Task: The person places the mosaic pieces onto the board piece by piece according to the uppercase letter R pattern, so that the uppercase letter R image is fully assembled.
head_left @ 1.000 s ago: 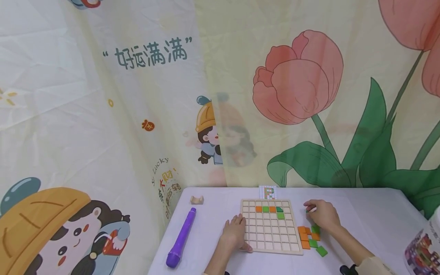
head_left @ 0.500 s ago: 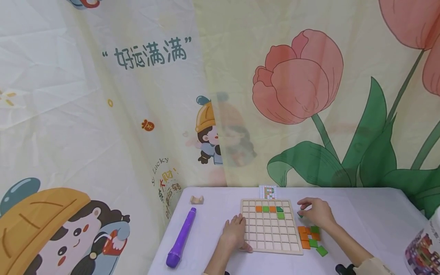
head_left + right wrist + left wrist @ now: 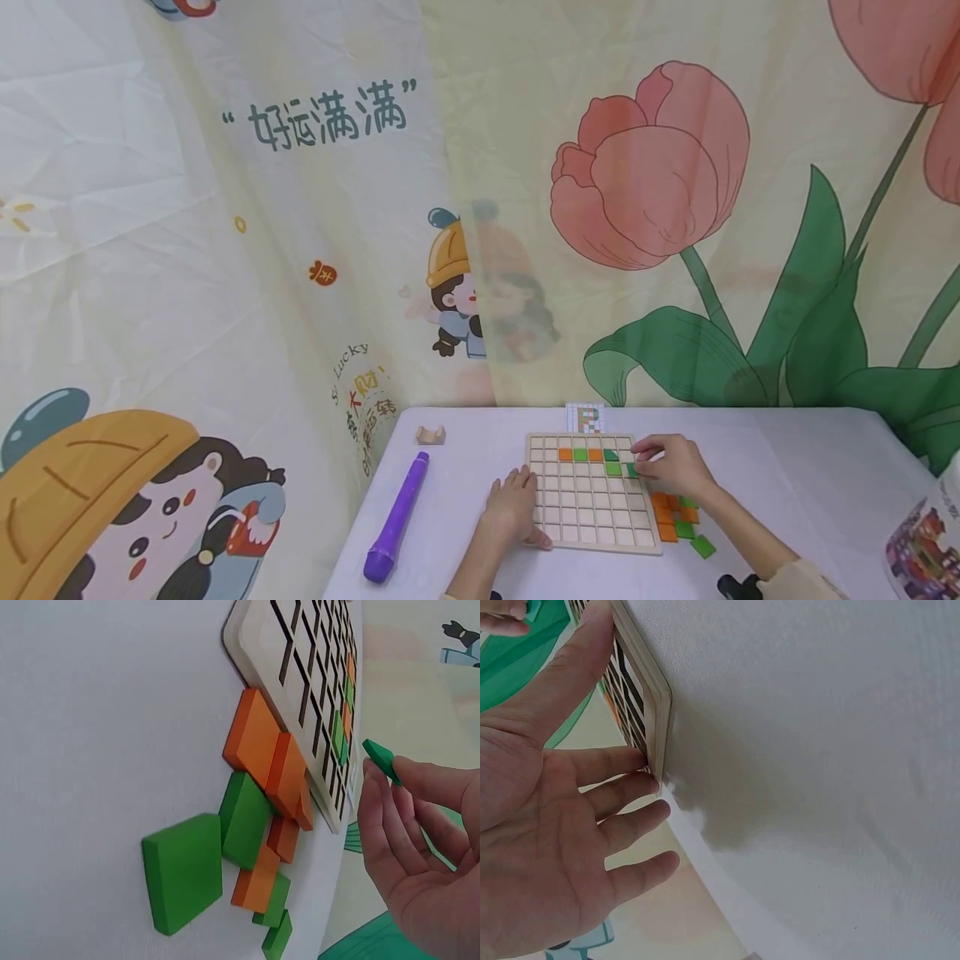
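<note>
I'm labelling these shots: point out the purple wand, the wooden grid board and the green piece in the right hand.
Purple wand (image 3: pixel 398 517), head view: middle of its shaft.
Wooden grid board (image 3: pixel 592 497), head view: bare cells near its middle.
Green piece (image 3: pixel 382 757), right wrist view: middle of its visible face.

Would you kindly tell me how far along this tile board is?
Done: five tiles sit in the board. In hand: a dark green tile, pinched by the right hand at the board's right edge. Remaining, it seems: the loose tiles beside the board.
</note>
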A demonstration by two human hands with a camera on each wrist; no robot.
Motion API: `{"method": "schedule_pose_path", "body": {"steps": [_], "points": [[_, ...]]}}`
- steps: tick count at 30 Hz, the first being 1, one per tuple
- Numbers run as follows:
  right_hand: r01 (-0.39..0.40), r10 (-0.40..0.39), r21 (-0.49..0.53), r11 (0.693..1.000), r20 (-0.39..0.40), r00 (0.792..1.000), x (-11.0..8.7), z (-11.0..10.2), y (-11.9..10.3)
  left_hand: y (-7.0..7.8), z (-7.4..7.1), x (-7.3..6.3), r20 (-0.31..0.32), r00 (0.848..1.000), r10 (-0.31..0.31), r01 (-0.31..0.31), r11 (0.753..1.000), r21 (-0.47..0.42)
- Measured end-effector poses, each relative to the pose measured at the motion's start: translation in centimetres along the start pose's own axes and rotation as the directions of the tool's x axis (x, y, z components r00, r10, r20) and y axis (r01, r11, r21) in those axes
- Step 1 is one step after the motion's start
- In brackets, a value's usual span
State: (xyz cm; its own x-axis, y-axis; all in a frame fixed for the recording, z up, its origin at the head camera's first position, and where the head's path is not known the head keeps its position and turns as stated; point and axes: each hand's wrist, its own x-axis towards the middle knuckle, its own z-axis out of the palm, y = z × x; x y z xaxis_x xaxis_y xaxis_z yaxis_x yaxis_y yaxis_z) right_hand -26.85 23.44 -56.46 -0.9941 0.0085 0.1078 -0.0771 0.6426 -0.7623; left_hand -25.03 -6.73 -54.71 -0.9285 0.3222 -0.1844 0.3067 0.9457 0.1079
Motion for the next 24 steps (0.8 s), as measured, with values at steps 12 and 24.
{"method": "schedule_pose_path", "body": {"steps": [12, 24], "points": [[-0.044, 0.04, 0.064, 0.997, 0.061, 0.997, 0.3, 2.1, -0.4, -0.2, 0.2, 0.2, -0.006, 1.0, 0.003, -0.002, 1.0, 0.012], [-0.031, 0.032, -0.003, 1.0, 0.031, 0.999, 0.4, 3.5, -0.4, 0.2, -0.5, -0.4, -0.007, 1.0, 0.006, -0.006, 1.0, 0.017]]}}
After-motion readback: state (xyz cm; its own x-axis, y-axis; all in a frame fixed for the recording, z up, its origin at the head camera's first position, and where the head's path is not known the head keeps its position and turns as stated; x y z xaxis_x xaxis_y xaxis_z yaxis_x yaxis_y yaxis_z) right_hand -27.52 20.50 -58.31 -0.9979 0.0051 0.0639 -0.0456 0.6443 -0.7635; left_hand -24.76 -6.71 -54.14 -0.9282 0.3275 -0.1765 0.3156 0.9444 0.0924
